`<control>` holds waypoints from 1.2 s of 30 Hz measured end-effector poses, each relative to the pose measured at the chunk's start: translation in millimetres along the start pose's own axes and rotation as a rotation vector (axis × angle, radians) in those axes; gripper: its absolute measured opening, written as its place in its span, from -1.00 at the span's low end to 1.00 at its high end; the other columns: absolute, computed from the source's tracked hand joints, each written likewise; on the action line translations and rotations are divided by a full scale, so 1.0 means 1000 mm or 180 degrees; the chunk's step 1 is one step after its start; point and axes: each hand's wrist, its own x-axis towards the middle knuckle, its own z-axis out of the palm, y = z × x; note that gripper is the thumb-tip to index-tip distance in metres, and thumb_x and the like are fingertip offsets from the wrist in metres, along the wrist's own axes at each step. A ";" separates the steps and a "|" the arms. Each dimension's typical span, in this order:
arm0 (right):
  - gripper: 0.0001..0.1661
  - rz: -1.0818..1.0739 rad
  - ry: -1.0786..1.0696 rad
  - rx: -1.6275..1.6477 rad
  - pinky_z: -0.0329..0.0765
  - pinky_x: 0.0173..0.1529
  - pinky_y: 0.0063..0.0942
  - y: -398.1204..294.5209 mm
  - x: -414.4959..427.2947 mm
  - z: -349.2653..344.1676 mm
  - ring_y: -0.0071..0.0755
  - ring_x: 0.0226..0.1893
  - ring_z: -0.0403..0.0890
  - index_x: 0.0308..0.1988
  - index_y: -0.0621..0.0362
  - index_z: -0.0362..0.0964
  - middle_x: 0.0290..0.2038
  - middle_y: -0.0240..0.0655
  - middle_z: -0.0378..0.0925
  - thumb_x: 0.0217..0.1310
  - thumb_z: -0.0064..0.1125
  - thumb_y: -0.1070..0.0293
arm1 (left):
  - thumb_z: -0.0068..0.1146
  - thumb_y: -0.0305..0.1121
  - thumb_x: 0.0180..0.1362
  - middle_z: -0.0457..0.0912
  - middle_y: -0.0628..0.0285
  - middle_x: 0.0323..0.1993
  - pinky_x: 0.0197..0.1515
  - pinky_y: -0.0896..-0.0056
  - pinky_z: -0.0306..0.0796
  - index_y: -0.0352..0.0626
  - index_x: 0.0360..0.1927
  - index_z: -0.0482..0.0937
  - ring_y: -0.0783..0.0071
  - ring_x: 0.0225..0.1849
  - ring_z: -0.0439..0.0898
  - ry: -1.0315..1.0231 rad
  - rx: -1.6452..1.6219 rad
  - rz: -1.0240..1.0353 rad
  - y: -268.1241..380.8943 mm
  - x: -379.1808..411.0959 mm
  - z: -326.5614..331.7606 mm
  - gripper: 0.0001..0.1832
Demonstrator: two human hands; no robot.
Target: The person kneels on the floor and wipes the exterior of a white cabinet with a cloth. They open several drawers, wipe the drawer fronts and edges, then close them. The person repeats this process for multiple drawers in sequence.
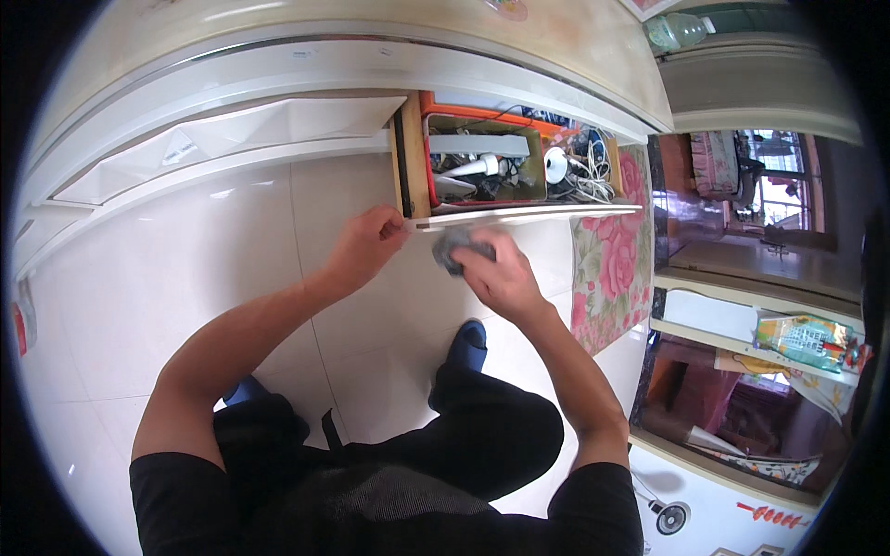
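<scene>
An open drawer (410, 160) with a white front panel (528, 215) juts out of a white cabinet. Inside it stands a plastic bin (539, 167) with odds and ends, beside a bundle of white cables (591, 170). My left hand (368, 240) is at the left end of the front panel, fingers curled; whether it grips the edge cannot be told. My right hand (497, 271) holds a crumpled grey cloth (448, 250), partly blurred, close to the outer face of the panel. The fingers hide part of the cloth.
Left of the drawer runs the faceted white cabinet front (243, 132), under a pale top (556, 42). A floral mat (615, 257) lies on the tiled floor to the right. My feet, in blue slippers (469, 344), are below the drawer. A plastic bottle (678, 31) is at upper right.
</scene>
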 end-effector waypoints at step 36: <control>-0.72 0.1787 0.1097 0.1464 0.43 0.00 -0.41 0.124 -0.030 0.028 -0.21 -0.14 0.53 -0.19 0.16 0.56 -0.16 -0.09 0.51 0.08 0.09 0.33 | 0.05 -0.38 0.12 0.57 0.25 -0.54 -0.42 0.47 0.44 -0.25 -0.40 0.49 0.53 -0.46 0.57 -0.0220 0.0324 -0.0907 -0.002 -0.108 0.035 -0.87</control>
